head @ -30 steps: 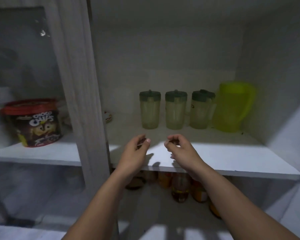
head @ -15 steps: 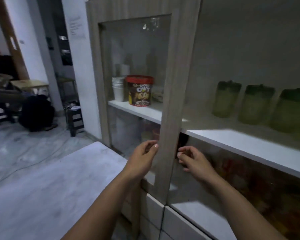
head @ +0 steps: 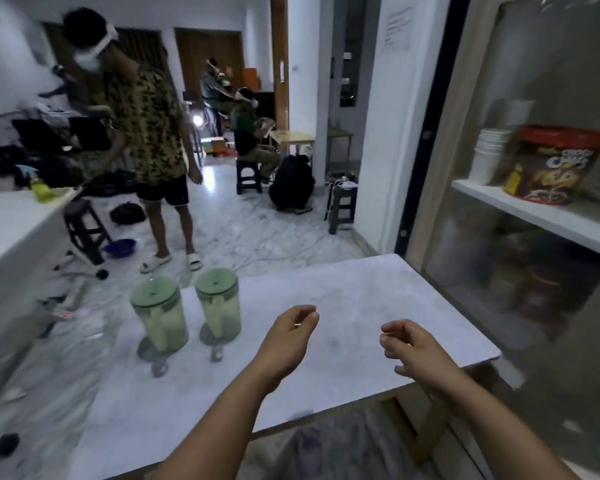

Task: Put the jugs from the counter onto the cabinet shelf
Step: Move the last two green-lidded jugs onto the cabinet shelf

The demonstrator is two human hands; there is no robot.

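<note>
Two pale green jugs with darker green lids stand side by side on the white counter [head: 343,299], the left jug [head: 160,315] near the counter's left edge and the right jug [head: 219,306] just beside it. My left hand [head: 290,336] hovers over the counter a little to the right of the right jug, fingers loosely curled and holding nothing. My right hand [head: 407,344] floats further right, also half curled and empty. The cabinet [head: 520,216] with its glass door stands at the right; the shelf with the other jugs is out of view.
Behind the glass, a white shelf [head: 534,211] carries a stack of white cups [head: 487,155] and a red-lidded cereal tub [head: 555,164]. A person in a patterned shirt [head: 146,123] stands on the marble floor beyond the counter. Stools [head: 84,230] and another counter [head: 7,223] lie to the left.
My view has swung left from the open cabinet shelf to the counter. Both hands came down from the shelf edge and now hover over the counter near the two jugs.
</note>
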